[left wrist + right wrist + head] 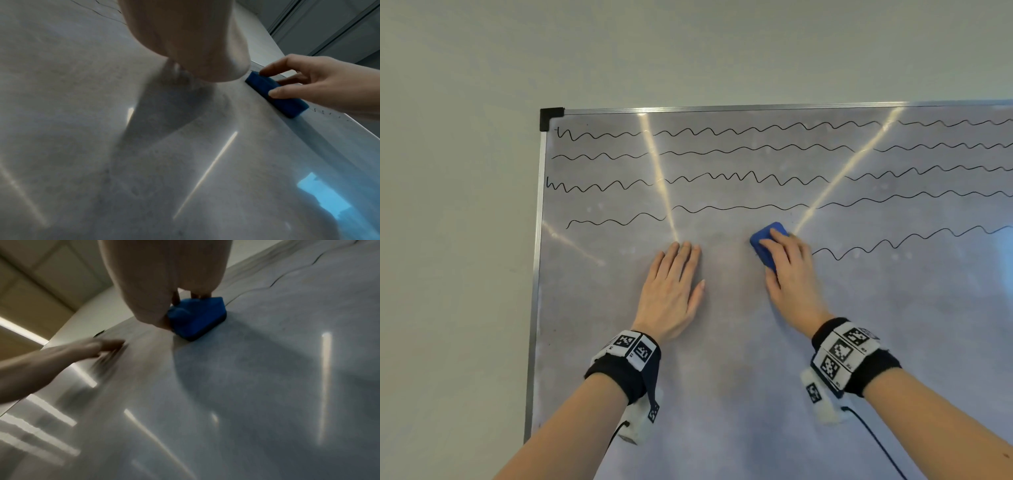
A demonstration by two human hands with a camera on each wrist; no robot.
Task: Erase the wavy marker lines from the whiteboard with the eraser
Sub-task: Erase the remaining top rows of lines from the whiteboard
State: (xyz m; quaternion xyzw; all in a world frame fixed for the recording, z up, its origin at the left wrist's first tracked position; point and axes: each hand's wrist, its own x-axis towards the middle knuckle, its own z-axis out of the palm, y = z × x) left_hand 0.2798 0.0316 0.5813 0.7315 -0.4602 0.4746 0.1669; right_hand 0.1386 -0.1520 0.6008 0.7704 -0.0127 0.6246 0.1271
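A wall-mounted whiteboard (722, 342) carries several black wavy marker lines (722, 130) across its upper part. The lowest wavy line (893, 243) starts just right of a blue eraser (765, 240). My right hand (787, 270) grips that eraser and holds it against the board; the blue eraser (197, 318) shows under my fingers in the right wrist view and, as the blue eraser (275, 94), in the left wrist view. My left hand (674, 291) lies flat on the board with straight fingers, left of the eraser.
The board's metal frame with a black corner cap (551, 118) marks its top-left corner; bare wall (448, 240) lies to the left and above. The lower board (722, 394) is smudged grey with bright light streaks (661, 178).
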